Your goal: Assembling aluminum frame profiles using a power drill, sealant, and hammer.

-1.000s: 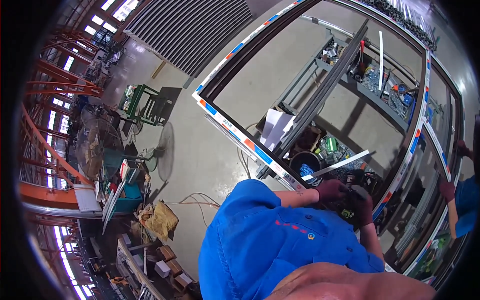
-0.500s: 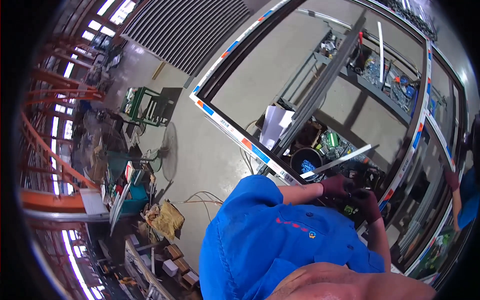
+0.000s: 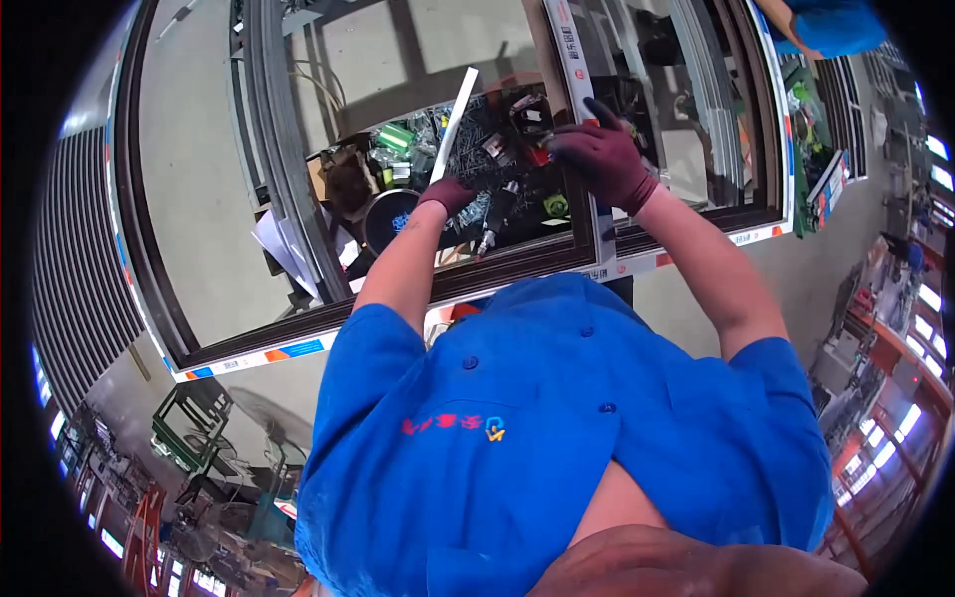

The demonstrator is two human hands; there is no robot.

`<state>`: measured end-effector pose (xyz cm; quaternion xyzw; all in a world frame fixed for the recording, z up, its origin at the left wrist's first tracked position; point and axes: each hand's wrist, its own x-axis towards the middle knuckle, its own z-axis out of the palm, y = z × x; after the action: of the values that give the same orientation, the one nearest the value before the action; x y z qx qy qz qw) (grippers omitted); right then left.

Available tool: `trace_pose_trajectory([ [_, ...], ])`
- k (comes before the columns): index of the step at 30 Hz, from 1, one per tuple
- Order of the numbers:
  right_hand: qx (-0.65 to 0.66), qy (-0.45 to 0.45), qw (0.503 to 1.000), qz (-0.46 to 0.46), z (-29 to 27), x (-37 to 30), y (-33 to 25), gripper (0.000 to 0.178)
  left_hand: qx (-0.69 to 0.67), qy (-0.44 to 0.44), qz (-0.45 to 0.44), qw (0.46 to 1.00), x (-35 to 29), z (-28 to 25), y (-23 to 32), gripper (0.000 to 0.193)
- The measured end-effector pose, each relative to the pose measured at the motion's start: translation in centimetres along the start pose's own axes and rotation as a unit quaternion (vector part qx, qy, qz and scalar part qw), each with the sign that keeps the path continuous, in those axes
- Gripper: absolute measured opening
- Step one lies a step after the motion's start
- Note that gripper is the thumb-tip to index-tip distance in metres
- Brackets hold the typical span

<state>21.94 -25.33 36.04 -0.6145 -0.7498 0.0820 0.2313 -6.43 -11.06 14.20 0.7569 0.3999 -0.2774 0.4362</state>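
My left hand (image 3: 450, 196), in a dark red glove, is inside the large window frame (image 3: 264, 347). It is above parts lying below, next to the lower end of a white strip (image 3: 456, 121). Its fingers point down and are mostly hidden, so I cannot tell whether it grips the strip. My right hand (image 3: 607, 164), gloved alike with darker fingertips, is over the frame's upright bar (image 3: 574, 62). Its fingers are spread, one stretched forward and others pointing left. A tiny blue fleck shows by those fingertips; whether it is held is unclear.
Beneath the frame, a black basin (image 3: 378, 221) holds small blue pieces, beside loose screws (image 3: 477, 149) and a green packet (image 3: 395, 136). Long grey profiles (image 3: 277, 129) cross at the left. Another person's blue sleeve (image 3: 841, 25) shows at the far right. A green cart (image 3: 189, 423) stands lower left.
My view has turned, so the frame now lies squarely ahead. My hands, close together before, have parted: the left is by the white strip, the right over the upright bar with fingers spread.
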Motion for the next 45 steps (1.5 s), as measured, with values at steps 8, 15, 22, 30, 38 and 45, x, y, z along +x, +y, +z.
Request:
trace_pose_trajectory([
  [8,0.010,-0.075,0.997,-0.001,1.3,0.3,2.6,0.022,0.057,-0.157,-0.056,0.984,8.9,15.2,-3.1,0.058],
  [15,0.035,-0.064,0.996,0.048,0.5,-0.3,2.7,0.026,0.007,-0.205,-0.035,0.978,10.1,13.3,-0.7,0.066],
  [22,0.047,-0.074,0.996,-0.028,1.6,3.3,0.3,0.027,-0.359,-0.249,-0.210,0.875,10.5,15.3,-11.9,0.030],
  [30,-0.021,-0.061,0.998,-0.002,-0.1,1.1,-0.1,0.031,-0.534,-0.082,-0.027,0.841,-3.8,2.4,-3.7,0.024],
  [38,-0.050,-0.026,0.998,0.013,0.8,0.2,0.9,0.024,-0.537,0.266,0.200,0.775,-13.7,-9.9,1.1,0.040],
  [45,-0.002,-0.030,0.998,0.051,0.0,1.3,-3.0,0.040,-0.558,0.265,0.328,0.715,-32.4,-26.8,7.6,0.062],
])
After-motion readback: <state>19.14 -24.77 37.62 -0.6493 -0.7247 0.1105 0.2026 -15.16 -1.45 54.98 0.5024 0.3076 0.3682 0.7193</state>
